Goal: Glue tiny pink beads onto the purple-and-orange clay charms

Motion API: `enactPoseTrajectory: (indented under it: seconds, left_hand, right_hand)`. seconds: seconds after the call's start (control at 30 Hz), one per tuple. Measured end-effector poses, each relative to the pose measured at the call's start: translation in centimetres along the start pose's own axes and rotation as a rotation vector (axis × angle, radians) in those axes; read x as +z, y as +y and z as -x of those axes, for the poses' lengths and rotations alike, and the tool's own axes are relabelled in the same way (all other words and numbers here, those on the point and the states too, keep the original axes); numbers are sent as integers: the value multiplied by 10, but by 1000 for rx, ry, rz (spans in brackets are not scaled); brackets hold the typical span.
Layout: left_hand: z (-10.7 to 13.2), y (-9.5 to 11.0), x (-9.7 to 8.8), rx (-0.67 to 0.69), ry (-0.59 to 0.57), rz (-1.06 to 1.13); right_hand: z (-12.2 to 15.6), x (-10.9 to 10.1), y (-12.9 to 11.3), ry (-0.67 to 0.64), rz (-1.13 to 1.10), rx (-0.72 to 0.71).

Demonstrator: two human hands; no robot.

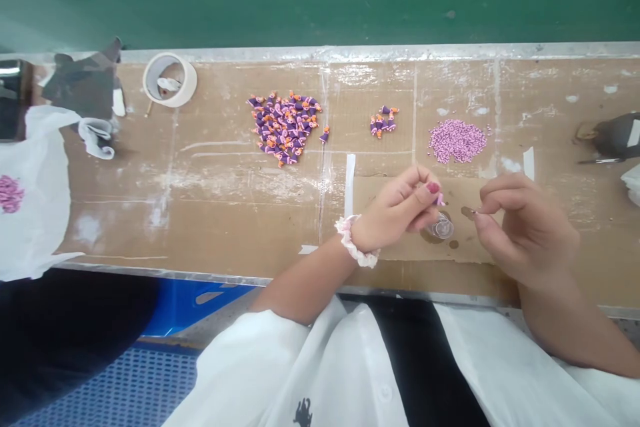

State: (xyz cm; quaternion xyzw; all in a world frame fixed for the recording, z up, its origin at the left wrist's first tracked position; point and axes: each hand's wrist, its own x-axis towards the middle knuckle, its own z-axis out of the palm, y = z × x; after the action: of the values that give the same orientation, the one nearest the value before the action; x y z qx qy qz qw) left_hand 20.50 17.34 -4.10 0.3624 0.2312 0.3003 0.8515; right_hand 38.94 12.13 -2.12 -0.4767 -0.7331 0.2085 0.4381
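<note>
left of the right hand's point(530, 230) pinched speck point(474, 212), a purplish piece point(441, 200) is being gripped by the left hand point(406, 205).

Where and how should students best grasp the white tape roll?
Probably pinch the white tape roll by its right-hand wall, coming from above and picture-right: it lies flat with its hole facing up, and dark material lies off to its left.
</note>
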Motion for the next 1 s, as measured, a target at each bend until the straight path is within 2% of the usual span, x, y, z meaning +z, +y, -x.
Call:
enactPoseTrajectory:
  seconds: [0.17,0.4,0.6,1.0]
  left_hand:
    - [5,-7,12,-138,-94,127]
    - [7,-3,18,-268,-119,193]
    - [7,-2,18,-266,-150,188]
    - [7,-1,16,-230,-205,191]
  right_hand:
    - [1,0,-15,-11,49,-47]
    - [-1,-2,-22,-37,164,-119]
    - [-2,-4,-26,-87,209,-124]
    - [-1,-2,-27,-79,227,-131]
